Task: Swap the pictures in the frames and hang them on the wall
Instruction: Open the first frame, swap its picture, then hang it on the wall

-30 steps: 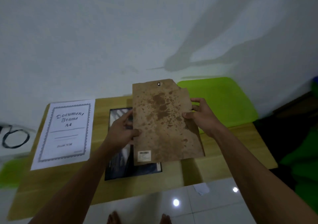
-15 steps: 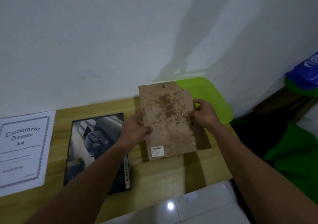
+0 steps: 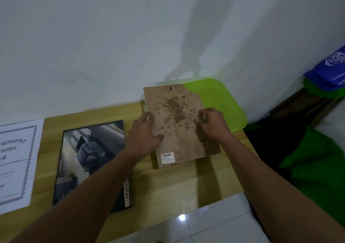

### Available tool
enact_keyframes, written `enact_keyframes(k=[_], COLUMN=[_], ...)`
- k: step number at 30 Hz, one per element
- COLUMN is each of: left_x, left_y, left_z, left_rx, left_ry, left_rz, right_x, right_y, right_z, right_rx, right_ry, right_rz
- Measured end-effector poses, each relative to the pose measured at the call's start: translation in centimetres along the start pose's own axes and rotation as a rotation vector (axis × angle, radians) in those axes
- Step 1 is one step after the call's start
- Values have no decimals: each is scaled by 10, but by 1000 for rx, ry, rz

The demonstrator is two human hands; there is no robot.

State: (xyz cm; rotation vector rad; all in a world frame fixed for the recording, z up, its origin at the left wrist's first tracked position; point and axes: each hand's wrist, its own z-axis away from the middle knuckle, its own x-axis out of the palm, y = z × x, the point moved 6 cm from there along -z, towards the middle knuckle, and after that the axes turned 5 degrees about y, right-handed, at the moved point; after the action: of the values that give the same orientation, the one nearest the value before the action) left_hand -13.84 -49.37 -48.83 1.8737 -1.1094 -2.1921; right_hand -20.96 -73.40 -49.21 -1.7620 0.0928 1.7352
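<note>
Hands, left to right. The left forearm comes in from the lower left, crossing the right edge of the black picture frame (image 3: pixel 93 160) that lies flat on the table (image 3: pixel 186 183). The left hand (image 3: pixel 143 134) is at the left edge of the brown backing board (image 3: pixel 177 123). Its thumb is laid on the top face and its fingers run round the edge, so I log the grip as clamped on the board. The right forearm enters from the lower right. The right hand (image 3: pixel 212 125) is at the board's right edge, knuckles up, fingers curled and pinching, so that grip is closed on the board too.

The board is over the right part of the table, just beside the frame. Its far right corner overlaps a bright green surface (image 3: pixel 224 101) against the wall. The stained face is up, with a small metal hanger (image 3: pixel 171 88) at the far end. I cannot tell whether the board rests on the table or hangs just above it.

Writing, left to right. The white sheet (image 3: pixel 16 164) at far left has an ornamental border. Its blackletter is cut by the picture edge, and I read "rument", "rame" and "4". The frame holds a picture of a dark car, and a pale strip on its right side reads "DOUBLE C" before the left arm covers it. The barcode sticker (image 3: pixel 167 157) sits at the board's near left corner, its print too small to read. The blue bag (image 3: pixel 328 71) at far right has a white emblem, and its lettering is unreadable.
</note>
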Motion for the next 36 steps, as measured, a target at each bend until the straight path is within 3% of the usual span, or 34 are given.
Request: enact_keyframes(k=[5, 11, 15, 24, 30, 36], left_x=[2, -23, -38, -85, -93, -88], left_y=[0, -1, -48, -165, -229, -255], left_z=[1, 22, 55, 133, 162, 170], left_rx=[22, 27, -131, -274, -407, -390], left_ry=[-24, 74, 81, 175, 68, -26], left_rz=[-60, 152, 94, 36, -47, -26], right_x=[-3, -13, -6, 74, 149, 176], right_y=[-1, -28, -81, -217, -236, -231], right_z=[2, 12, 33, 97, 127, 142], right_rx=[-10, -78, -162, -359, -212, -132], right_ry=[-8, 33, 9, -133, -333, -230], right_rz=[33, -9, -50, -110, 87, 203])
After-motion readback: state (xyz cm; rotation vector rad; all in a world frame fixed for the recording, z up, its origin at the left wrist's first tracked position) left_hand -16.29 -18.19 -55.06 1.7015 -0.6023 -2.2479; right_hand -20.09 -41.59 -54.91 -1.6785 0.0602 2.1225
